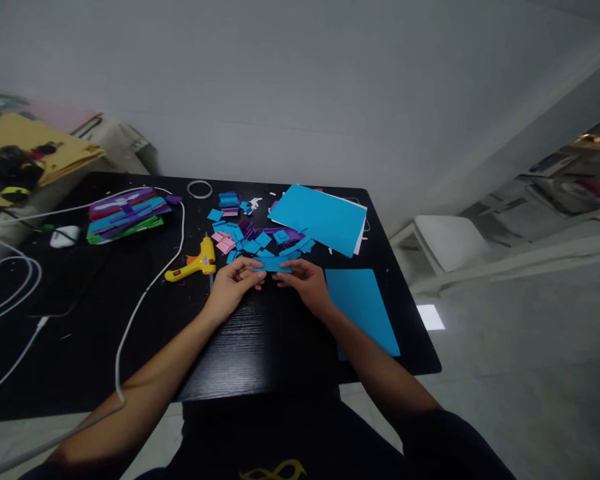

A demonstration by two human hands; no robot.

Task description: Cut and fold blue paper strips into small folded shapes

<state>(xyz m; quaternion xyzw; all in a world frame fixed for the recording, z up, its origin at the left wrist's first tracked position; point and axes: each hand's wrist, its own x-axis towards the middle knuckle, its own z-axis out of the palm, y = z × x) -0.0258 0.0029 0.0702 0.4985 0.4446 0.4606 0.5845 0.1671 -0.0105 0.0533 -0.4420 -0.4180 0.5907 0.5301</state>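
Note:
A narrow blue paper strip (273, 265) is stretched between my two hands, just above the black table. My left hand (236, 283) pinches its left end between thumb and fingers. At the other end, my right hand (306, 283) grips the strip the same way. Right behind the hands lies a loose heap of small cut paper pieces (253, 245), in blue, pink and purple. A yellow hot glue gun (195, 261) rests on its side to the left of my left hand. Under my right forearm is a flat blue sheet (363, 303).
Larger blue and white sheets (325, 217) lie at the back right. A stack of coloured paper (125, 217) sits at the back left, near a white earbud case (64, 237). A white cable (145, 293) crosses the table (240, 360) and my left forearm. A white stool (445, 240) stands right.

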